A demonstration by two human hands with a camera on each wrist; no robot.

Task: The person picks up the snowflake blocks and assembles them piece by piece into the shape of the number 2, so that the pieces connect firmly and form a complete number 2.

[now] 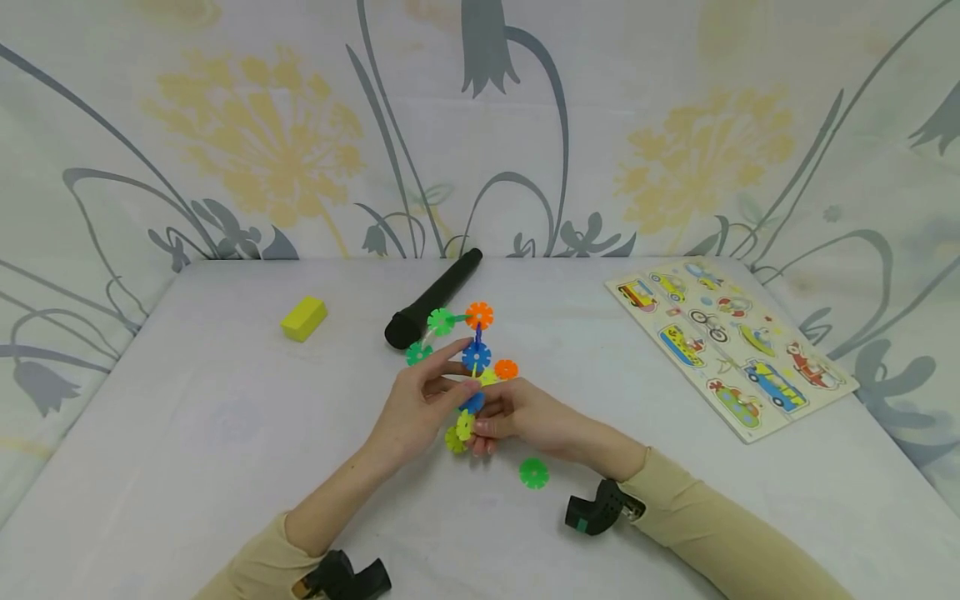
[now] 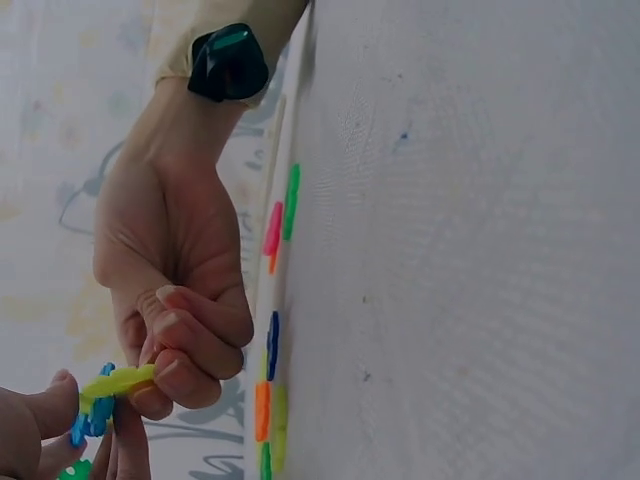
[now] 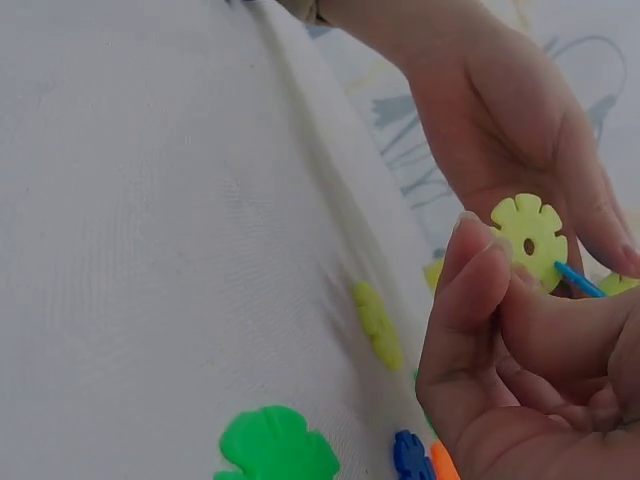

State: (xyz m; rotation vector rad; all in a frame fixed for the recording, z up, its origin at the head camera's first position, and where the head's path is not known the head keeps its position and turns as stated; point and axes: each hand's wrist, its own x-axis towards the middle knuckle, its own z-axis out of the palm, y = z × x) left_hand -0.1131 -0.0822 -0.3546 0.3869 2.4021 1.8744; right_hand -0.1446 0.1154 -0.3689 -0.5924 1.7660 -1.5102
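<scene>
Both hands meet over the table's middle at notched plastic flower discs. My left hand (image 1: pixel 416 408) holds a blue disc (image 1: pixel 472 402) between thumb and fingers. My right hand (image 1: pixel 536 417) pinches a yellow disc (image 3: pixel 528 240), whose edge meets the blue disc (image 3: pixel 580 280) in the right wrist view. Behind the hands are another blue disc (image 1: pixel 476 357), two orange discs (image 1: pixel 480 315) and green discs (image 1: pixel 440 322), some seemingly linked. A second yellow disc (image 1: pixel 453 440) shows below the fingers. Fingers partly hide the joint.
A loose green disc (image 1: pixel 534 473) lies near the right wrist. Behind the discs, a black microphone (image 1: pixel 435 298) lies slantwise. A yellow block (image 1: pixel 303 319) sits at the left, and a vehicle picture puzzle board (image 1: pixel 731 346) at the right. Patterned cloth hangs behind the white table.
</scene>
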